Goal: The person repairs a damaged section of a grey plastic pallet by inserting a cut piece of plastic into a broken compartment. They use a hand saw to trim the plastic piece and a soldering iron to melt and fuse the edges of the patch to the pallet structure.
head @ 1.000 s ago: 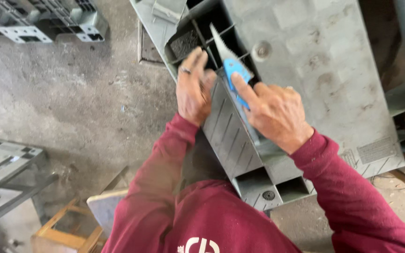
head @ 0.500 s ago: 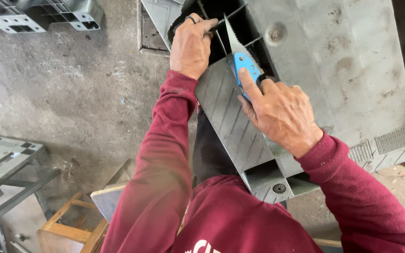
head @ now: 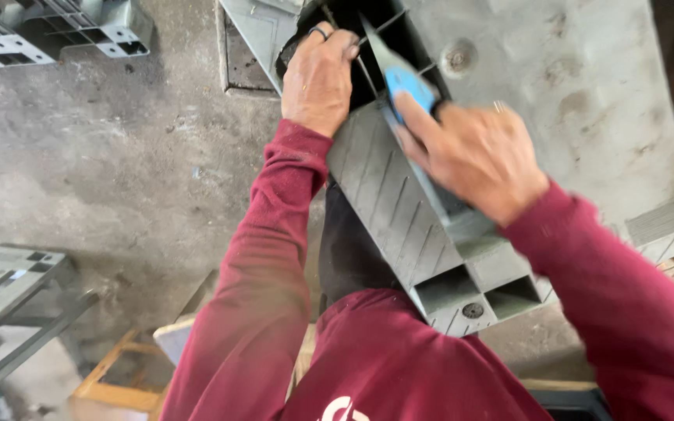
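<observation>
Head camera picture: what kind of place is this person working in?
Probably a workshop or factory yard: a rough concrete floor, grey plastic pallets lying about, and the right hand working a blue-handled knife on one.

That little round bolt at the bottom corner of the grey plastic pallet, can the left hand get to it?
Probably yes. The left hand grips the grey plastic pallet at the top, and nothing covers the round bolt near the body.

thin ribs (head: 368,62) divide the grey pallet (head: 587,117) opening into narrow cells, leaving hands little room.
</observation>
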